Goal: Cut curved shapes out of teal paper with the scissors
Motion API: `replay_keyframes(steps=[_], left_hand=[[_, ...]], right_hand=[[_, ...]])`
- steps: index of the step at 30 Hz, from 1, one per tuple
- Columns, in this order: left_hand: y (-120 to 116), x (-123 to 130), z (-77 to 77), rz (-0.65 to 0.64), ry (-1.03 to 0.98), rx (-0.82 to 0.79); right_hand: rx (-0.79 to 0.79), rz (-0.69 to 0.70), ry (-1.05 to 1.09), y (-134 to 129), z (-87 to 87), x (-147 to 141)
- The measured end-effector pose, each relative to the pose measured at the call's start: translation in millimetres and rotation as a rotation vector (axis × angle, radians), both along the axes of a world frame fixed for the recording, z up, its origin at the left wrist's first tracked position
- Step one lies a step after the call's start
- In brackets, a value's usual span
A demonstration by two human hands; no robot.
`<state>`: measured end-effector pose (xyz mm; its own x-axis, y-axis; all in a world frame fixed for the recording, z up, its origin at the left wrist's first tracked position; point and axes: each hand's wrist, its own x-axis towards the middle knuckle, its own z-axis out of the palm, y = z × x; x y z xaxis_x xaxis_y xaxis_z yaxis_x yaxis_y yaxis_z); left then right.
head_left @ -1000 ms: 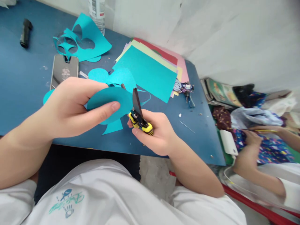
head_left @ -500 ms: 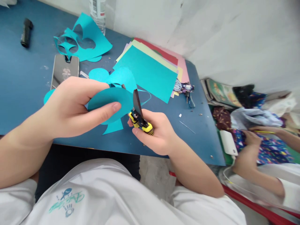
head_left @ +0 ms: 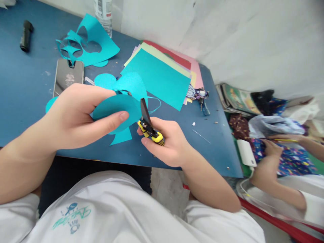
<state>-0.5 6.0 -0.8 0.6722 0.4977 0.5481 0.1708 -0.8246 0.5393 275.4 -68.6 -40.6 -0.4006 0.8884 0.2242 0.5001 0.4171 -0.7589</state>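
Observation:
My left hand (head_left: 83, 116) pinches a rounded piece of turquoise paper (head_left: 116, 109) between thumb and fingers, above the table. My right hand (head_left: 168, 141) is closed around the yellow-and-black handles of a pair of scissors (head_left: 149, 126). Their dark blades stand apart and point up and away, at the right edge of the held paper. A thin strip of turquoise paper (head_left: 155, 104) curls out just beyond the blades. Behind my left hand lie more turquoise cut pieces, one a round disc (head_left: 105, 80).
On the blue table (head_left: 202, 148) lie a stack of coloured sheets (head_left: 157, 77), a turquoise offcut with holes (head_left: 101, 37), a phone (head_left: 68, 76) and a black cylindrical object (head_left: 26, 37). A plastic bottle (head_left: 103, 17) stands by the wall. At right, another person's hand (head_left: 273, 148) rests on patterned fabric (head_left: 295, 160).
The scissor blades have tilted slightly left and look a little wider apart from the held paper's edge. The whole view has shifted slightly; my left hand keeps its grip.

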Motion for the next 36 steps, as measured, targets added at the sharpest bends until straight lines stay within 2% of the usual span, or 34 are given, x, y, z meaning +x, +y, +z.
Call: replay_keyframes(steps=[7, 14, 20, 30, 36], left_hand=[[-1.2, -1.1, 1.9, 0.045, 0.029, -0.022], [0.4, 0.3, 1.4, -0.032, 0.053, -0.003], [1.8, -2.6, -1.3, -0.047, 0.094, -0.001], [1.5, 1.6, 0.7, -0.037, 0.068, 0.017], [-0.2, 2.2, 0.3, -0.01, -0.026, -0.062]], right_hand=[[-0.03, -0.002, -0.025, -0.1, 0.5, 0.8], [-0.022, 0.027, -0.039, 0.0, 2.3, 0.9], [-0.031, 0.049, -0.056, -0.4, 3.4, 1.5], [-0.058, 0.018, -0.013, 1.7, 3.8, 1.0], [-0.088, -0.003, 0.017, 0.9, 4.6, 0.2]])
